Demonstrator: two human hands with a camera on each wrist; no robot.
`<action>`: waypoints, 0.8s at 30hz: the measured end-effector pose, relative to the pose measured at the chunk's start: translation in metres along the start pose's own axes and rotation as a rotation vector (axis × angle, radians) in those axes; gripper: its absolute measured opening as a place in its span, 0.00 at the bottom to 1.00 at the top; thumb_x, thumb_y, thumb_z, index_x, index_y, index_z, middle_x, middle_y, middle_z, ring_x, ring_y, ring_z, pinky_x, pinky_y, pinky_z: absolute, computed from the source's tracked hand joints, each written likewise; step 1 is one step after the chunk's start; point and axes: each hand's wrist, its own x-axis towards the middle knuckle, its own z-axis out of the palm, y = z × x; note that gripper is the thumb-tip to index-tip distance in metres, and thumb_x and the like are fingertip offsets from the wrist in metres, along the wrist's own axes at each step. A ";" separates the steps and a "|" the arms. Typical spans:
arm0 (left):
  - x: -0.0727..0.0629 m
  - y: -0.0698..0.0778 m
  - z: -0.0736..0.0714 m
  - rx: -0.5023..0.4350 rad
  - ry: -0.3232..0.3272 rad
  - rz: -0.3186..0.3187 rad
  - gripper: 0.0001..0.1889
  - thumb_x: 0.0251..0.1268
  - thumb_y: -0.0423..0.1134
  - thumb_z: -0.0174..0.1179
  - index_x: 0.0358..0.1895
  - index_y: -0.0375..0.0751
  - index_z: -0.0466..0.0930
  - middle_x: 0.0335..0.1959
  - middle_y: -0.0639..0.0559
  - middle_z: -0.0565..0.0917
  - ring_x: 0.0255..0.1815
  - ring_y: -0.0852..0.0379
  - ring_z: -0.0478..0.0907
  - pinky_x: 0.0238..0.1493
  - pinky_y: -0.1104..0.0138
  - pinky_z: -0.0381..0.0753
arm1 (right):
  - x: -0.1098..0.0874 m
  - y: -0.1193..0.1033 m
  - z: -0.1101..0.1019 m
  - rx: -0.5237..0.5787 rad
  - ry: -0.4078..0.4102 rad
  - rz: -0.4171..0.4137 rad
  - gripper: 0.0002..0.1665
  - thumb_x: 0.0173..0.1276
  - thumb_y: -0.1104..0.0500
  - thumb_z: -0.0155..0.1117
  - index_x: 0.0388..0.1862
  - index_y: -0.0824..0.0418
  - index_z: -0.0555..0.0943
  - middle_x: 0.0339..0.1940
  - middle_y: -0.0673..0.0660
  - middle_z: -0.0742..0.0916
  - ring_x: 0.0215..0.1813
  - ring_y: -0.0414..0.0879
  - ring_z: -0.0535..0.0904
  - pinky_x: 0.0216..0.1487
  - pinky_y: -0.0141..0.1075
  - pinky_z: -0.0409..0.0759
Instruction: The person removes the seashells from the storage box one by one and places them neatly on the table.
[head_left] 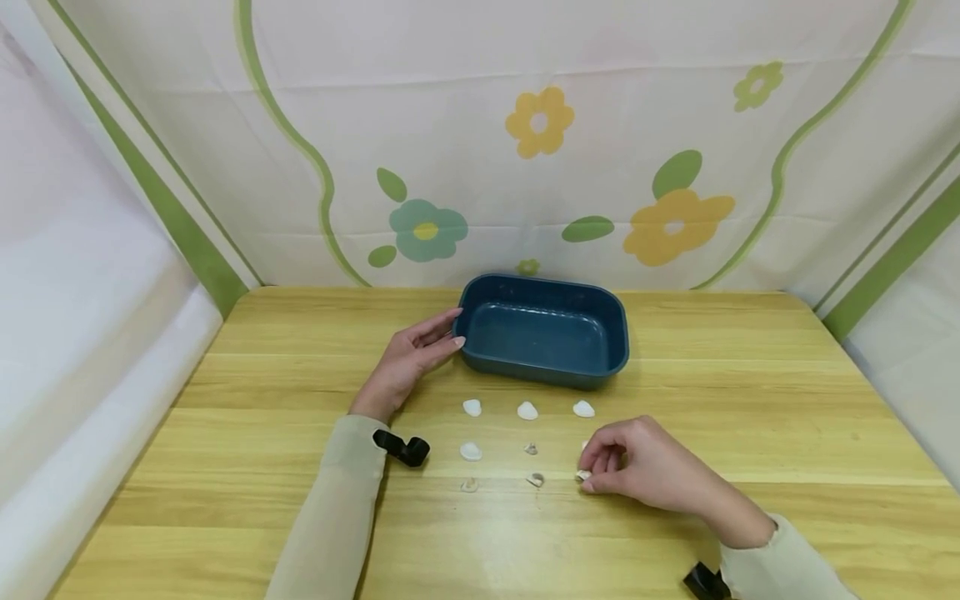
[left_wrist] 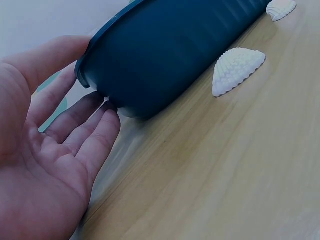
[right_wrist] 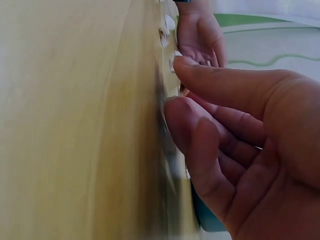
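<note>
A dark blue rectangular plastic tub (head_left: 540,373) stands near the back of the table. My left hand (head_left: 411,360) is at its left end, thumb and fingertips touching the rim; in the left wrist view the relaxed fingers (left_wrist: 97,137) reach the outer wall. My right hand (head_left: 648,467) pinches a small pale seashell (head_left: 582,475) between thumb and index finger, close over the table. Behind those fingers another white shell (head_left: 585,445) is mostly hidden. Three white shells, including a ribbed one (left_wrist: 237,71), lie in front of the tub.
Nearer me lie another white shell (head_left: 471,451), a small greyish shell (head_left: 531,448), a brownish shell (head_left: 469,485) and a grey-white shell (head_left: 536,480). A flower-printed curtain (head_left: 480,125) hangs right behind the wooden table (head_left: 285,383).
</note>
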 end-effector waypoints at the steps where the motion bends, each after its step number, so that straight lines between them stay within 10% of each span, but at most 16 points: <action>1: 0.000 0.000 0.000 0.000 -0.001 0.000 0.29 0.77 0.43 0.69 0.78 0.58 0.76 0.83 0.56 0.71 0.85 0.54 0.66 0.77 0.63 0.76 | -0.001 0.001 -0.001 -0.001 0.001 0.004 0.09 0.64 0.52 0.84 0.37 0.50 0.90 0.28 0.43 0.88 0.31 0.34 0.81 0.33 0.30 0.84; 24: 0.000 0.000 0.001 -0.015 0.006 0.000 0.29 0.76 0.41 0.69 0.78 0.57 0.77 0.83 0.55 0.72 0.85 0.54 0.66 0.79 0.61 0.75 | -0.007 0.014 -0.008 -0.007 -0.028 -0.008 0.10 0.63 0.51 0.85 0.36 0.49 0.89 0.27 0.43 0.86 0.30 0.34 0.80 0.32 0.30 0.83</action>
